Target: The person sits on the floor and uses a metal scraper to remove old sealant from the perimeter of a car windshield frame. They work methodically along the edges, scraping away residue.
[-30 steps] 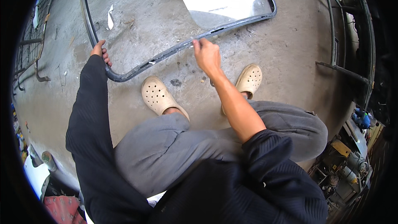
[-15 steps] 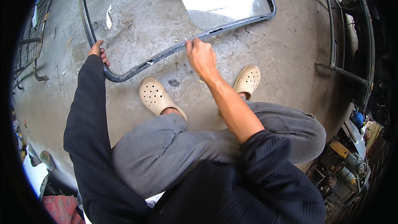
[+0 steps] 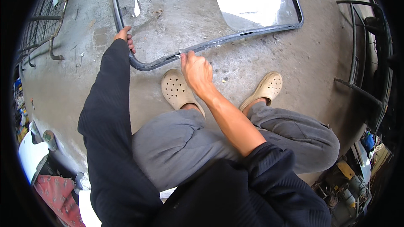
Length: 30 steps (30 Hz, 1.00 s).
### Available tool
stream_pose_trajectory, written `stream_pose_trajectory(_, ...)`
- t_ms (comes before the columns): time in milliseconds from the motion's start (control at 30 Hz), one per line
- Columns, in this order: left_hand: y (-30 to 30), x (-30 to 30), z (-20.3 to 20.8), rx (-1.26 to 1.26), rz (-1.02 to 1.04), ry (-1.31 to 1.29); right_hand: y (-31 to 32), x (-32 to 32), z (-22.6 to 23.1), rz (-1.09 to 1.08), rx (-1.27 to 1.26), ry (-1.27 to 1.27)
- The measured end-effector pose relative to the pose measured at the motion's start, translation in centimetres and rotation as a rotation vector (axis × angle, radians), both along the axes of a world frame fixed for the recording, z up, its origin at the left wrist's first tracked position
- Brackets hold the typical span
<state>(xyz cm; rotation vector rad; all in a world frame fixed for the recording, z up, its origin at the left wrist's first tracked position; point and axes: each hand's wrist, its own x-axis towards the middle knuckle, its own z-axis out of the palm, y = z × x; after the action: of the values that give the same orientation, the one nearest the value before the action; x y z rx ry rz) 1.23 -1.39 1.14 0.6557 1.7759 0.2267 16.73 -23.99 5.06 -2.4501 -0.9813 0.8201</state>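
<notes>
The dark gray, round-cornered frame (image 3: 219, 41) looks like smooth metal — a bit shiny. The clear glass pane (image 3: 252, 10) is glossy. The gray concrete floor (image 3: 303, 67) is rough — the beige, holey plastic clogs (image 3: 176, 89) dull.

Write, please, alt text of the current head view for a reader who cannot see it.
A person's left grip is on the left side of a dark window frame over a grey floor; the right grip is at the frame's near edge. Glass shows at its right; the person wears beige clogs.
</notes>
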Motion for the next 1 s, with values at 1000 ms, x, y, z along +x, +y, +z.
stream_pose_trajectory(1000, 2.2, -2.9, -4.5, -0.066, -0.020, 0.002, -3.4, 14.1, -6.0, -1.156, 0.557, 0.597)
